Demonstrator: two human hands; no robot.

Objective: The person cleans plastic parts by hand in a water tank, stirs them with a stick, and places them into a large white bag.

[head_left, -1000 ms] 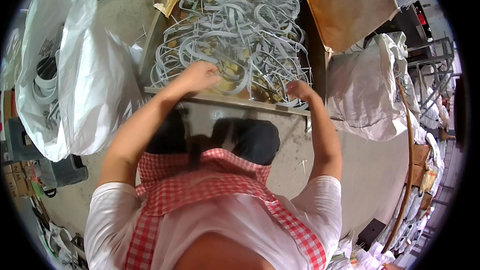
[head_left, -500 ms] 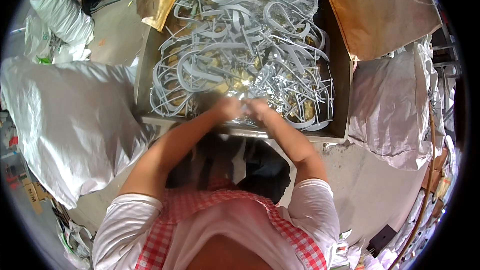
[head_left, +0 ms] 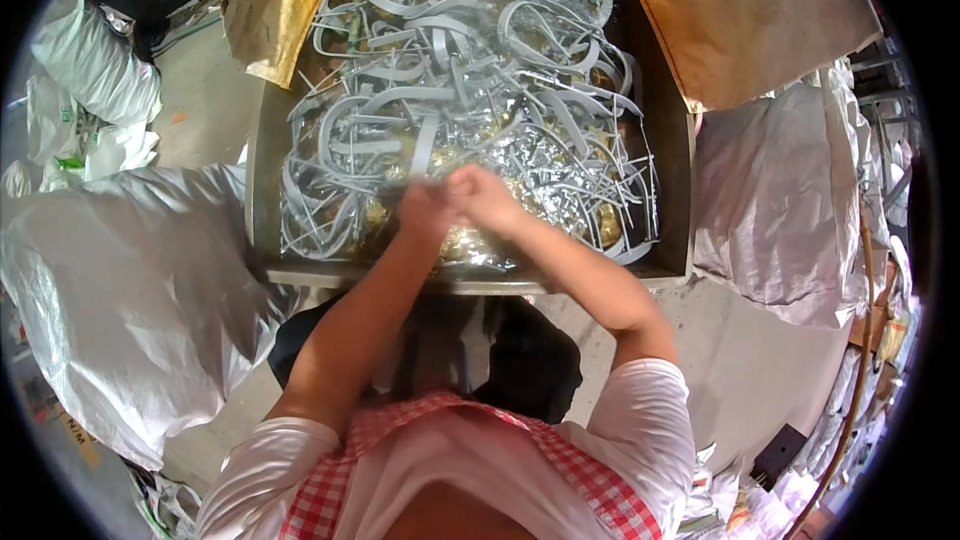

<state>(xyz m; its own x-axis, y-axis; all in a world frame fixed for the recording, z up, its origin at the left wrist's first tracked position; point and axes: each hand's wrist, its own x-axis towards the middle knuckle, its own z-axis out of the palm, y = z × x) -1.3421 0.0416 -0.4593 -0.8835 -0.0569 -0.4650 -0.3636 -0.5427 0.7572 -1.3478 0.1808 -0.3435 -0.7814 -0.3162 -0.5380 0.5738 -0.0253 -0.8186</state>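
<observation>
Strips (head_left: 440, 90), pale grey, curved and plastic, fill the tray (head_left: 672, 190) in a tangled heap, lying every way with no common long axis. Your hands meet over the heap close to the tray's near edge, about midway along it: left hand (head_left: 425, 208) and right hand (head_left: 482, 195) touch, both curled closed. Blur hides what they pinch, so you cannot tell which strip, if any, is between them. The bulk of the heap lies beyond your hands, toward the far edge and both sides; neither hand is clearly nearer. White sacks (head_left: 130, 280) sit off the tray's left side, a grey sack (head_left: 780, 210) off its right.
</observation>
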